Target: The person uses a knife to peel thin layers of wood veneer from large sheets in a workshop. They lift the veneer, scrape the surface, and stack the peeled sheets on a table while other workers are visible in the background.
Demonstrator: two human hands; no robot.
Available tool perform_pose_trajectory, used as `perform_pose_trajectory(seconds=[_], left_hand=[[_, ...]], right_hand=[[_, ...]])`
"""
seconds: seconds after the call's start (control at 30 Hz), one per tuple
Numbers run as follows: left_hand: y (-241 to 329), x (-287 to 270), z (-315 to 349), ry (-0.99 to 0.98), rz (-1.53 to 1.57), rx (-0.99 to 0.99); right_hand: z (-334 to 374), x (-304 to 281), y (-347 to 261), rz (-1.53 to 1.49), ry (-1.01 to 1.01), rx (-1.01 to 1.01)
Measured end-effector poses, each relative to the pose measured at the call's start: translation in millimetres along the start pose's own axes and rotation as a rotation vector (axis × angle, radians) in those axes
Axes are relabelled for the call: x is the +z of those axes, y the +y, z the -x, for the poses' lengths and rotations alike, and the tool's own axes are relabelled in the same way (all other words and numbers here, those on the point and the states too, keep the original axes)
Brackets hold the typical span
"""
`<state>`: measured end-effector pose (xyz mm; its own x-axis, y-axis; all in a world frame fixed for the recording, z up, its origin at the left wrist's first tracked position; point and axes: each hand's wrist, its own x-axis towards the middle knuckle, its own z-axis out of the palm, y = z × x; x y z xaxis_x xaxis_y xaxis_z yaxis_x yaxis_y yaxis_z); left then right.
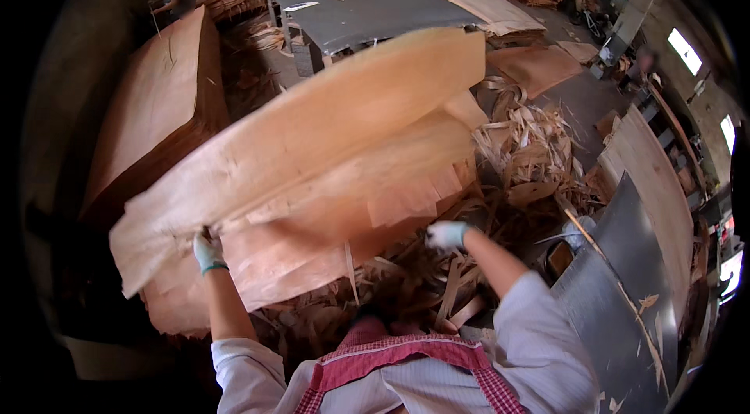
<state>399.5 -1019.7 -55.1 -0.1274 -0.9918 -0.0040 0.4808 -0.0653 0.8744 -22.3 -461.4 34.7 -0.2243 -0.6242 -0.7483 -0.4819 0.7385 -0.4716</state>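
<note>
Left hand in a pale glove is clamping the lower edge of a big veneer sheet, sheet lifting toward 12 o'clock. Right hand, gloved, is touching the sheet's ragged edge at 3 o'clock; grip probably closed, can't tell for sure. Wood scraps are lying beneath.

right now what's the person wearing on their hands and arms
Both the left hand and the right hand wear thin, pale whitish gloves; the left glove has a green cuff band. The forearms are bare, with light striped shirt sleeves pushed up to the elbows. A red checked apron covers the chest.
</note>
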Motion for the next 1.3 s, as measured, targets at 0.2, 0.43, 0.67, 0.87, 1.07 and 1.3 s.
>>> perform_pose_trajectory(seconds=[0.2,0.43,0.67,0.87,1.07,1.3], left_hand=[[-43,-45,28,0.132,0.182,-0.334],[-40,64,199,0.009,-0.378,-0.818],[-66,446,252,-1.059,-0.659,0.111],[-165,647,250,-1.118,-0.932,0.821],[-296,683,210,-1.213,-1.405,0.759],[-301,819,248,-1.076,-1.32,0.919]], right_hand=[[40,129,81,-0.898,0.221,0.086],[111,144,105,-1.355,0.766,0.296],[137,48,158,-1.589,1.258,0.221],[173,9,296,-1.738,1.592,0.395],[182,-19,401,-2.029,1.701,0.578],[176,-71,501,-2.339,2.015,0.714]])
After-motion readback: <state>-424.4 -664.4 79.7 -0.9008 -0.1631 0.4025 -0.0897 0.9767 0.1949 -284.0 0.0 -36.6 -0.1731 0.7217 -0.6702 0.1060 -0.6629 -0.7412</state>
